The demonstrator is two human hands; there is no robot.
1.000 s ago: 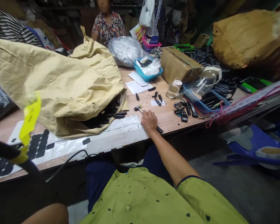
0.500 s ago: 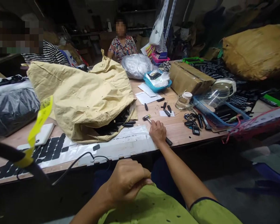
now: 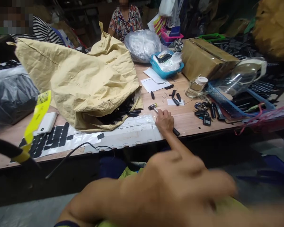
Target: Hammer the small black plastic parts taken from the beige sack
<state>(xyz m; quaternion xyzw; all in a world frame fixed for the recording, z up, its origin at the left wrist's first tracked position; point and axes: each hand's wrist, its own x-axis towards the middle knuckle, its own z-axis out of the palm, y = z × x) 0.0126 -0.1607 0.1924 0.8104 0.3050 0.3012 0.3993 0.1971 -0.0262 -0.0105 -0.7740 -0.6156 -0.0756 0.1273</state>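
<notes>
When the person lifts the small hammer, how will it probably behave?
The hammer is probably stiff, as its visible shaft looks straight. It may feel head-heavy, since the head is thicker than the shaft. That crosswise head should also hinder rolling.

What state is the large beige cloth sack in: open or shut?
Open: the large beige cloth sack gapes at one end, where slender black pieces show.

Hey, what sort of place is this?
Probably a workshop or assembly room: your right hand grips a hammer at a worktable, where a cloth sack shows black pieces at its mouth.
</notes>
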